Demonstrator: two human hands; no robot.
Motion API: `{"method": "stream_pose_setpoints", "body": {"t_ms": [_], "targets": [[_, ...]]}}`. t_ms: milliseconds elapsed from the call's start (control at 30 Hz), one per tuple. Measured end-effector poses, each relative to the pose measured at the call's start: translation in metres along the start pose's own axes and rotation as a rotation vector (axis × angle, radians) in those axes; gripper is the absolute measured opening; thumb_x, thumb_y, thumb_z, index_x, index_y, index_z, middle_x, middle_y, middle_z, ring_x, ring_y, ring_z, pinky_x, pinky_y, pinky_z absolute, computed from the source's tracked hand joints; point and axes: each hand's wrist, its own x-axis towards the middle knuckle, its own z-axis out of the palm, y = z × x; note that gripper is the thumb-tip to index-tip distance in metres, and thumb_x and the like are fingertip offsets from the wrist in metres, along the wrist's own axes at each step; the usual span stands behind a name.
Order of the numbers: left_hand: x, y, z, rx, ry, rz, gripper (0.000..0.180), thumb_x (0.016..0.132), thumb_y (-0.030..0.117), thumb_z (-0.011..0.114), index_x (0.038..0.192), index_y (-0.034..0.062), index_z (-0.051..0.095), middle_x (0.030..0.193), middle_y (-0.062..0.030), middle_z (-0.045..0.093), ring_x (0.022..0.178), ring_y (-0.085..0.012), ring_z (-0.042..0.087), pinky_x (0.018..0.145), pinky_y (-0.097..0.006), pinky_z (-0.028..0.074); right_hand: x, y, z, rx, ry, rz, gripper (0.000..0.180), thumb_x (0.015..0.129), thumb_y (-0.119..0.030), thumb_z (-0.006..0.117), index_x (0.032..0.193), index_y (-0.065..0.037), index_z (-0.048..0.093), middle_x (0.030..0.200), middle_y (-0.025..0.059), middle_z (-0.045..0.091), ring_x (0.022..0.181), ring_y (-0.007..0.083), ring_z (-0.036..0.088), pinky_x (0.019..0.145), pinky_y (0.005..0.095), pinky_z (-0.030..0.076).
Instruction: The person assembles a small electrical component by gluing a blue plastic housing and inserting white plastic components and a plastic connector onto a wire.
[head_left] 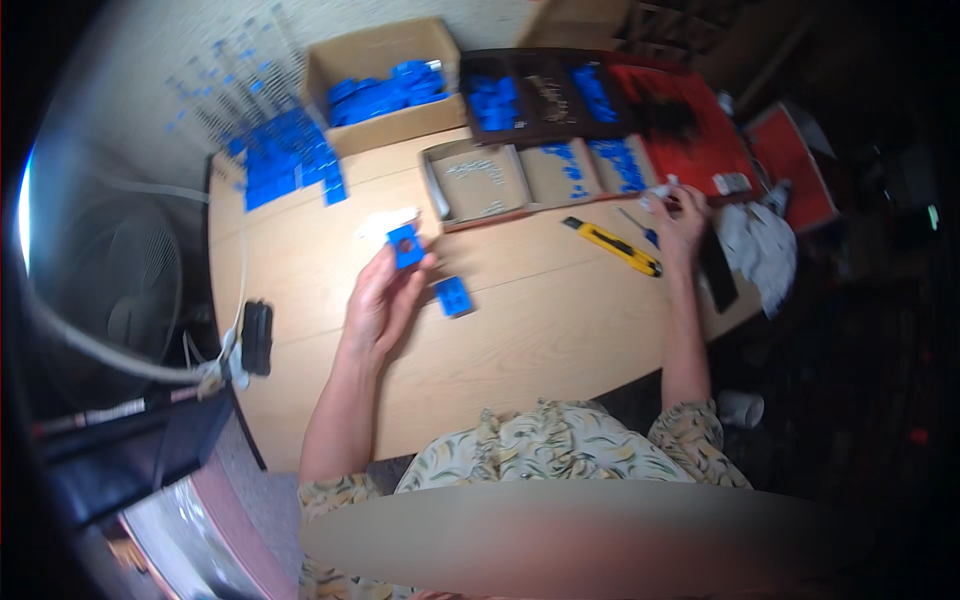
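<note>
My left hand (383, 287) is raised over the table, its fingers closed on a small blue plastic block (404, 250) with a round dark opening in its face. A second blue block (453, 297) lies on the wood just right of that hand. Off to the right, my right hand (682, 225) has its fingers curled together beside a small whitish item at the end of the parts trays. Whether it grips that item is hard to see. Left of this hand lie a thin screwdriver (640, 228) and a yellow utility knife (618, 248).
Shallow cardboard trays (475, 222) hold small metal and blue parts. Behind stand a cardboard box (398, 122) of blue pieces and a dark divided tray (535, 90). Flat blue pieces (285, 160) fill the left back corner. A white cloth (760, 255) hangs at the right edge.
</note>
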Motion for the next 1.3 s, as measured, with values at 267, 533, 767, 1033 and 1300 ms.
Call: {"method": "stream_pose_setpoints", "body": {"t_ms": [267, 533, 767, 1033, 1300], "targets": [[0.007, 0.006, -0.013, -0.298, -0.063, -0.024, 0.042, 0.105, 0.022, 0.045, 0.139, -0.0029, 0.044, 0.123, -0.0218, 0.06, 0.103, -0.0253, 0.067, 0.086, -0.027, 0.06, -0.004, -0.034, -0.001, 0.447, -0.038, 0.115, 0.024, 0.096, -0.004, 0.059, 0.117, 0.006, 0.054, 0.117, 0.019, 0.063, 0.102, 0.0275, 0.065, 0.078, 0.0341, 0.059], [0.005, 0.013, -0.011, -0.307, -0.035, -0.049, 0.046, 0.103, 0.016, 0.049, 0.141, -0.0065, 0.038, 0.126, -0.0247, 0.058, 0.112, -0.0301, 0.064, 0.096, -0.03, 0.058, -0.003, -0.168, 0.005, 0.979, -0.472, 0.29, 0.036, 0.103, -0.022, 0.049, 0.129, 0.002, 0.044, 0.106, 0.0173, 0.062, 0.085, 0.0215, 0.068, 0.054, 0.0278, 0.057], [0.007, 0.022, -0.012, -0.339, -0.06, -0.031, 0.047, 0.102, 0.015, 0.051, 0.142, -0.0058, 0.038, 0.128, -0.0245, 0.056, 0.117, -0.0321, 0.061, 0.097, -0.03, 0.057, -0.01, -0.228, 0.035, 1.197, -1.012, 0.324, 0.05, 0.097, -0.014, 0.057, 0.138, 0.009, 0.038, 0.117, 0.0178, 0.058, 0.097, 0.0165, 0.062, 0.077, 0.0293, 0.055], [0.012, 0.02, -0.029, -0.413, -0.109, -0.001, 0.041, 0.103, 0.02, 0.05, 0.134, -0.0052, 0.042, 0.125, -0.0232, 0.058, 0.105, -0.0254, 0.067, 0.085, -0.025, 0.061, -0.004, -0.252, 0.076, 1.344, -1.117, 0.301, 0.035, 0.094, -0.013, 0.065, 0.121, 0.005, 0.053, 0.103, 0.011, 0.063, 0.088, 0.0123, 0.059, 0.076, 0.0266, 0.05], [0.013, 0.024, -0.025, -0.423, -0.049, 0.005, 0.038, 0.104, 0.021, 0.048, 0.132, -0.0041, 0.044, 0.122, -0.0229, 0.059, 0.103, -0.0246, 0.068, 0.084, -0.025, 0.061, -0.005, -0.269, 0.111, 1.516, -1.057, 0.388, 0.022, 0.098, -0.019, 0.061, 0.108, 0.0, 0.058, 0.087, 0.0058, 0.062, 0.062, 0.0071, 0.048, 0.053, 0.0212, 0.04]]}}
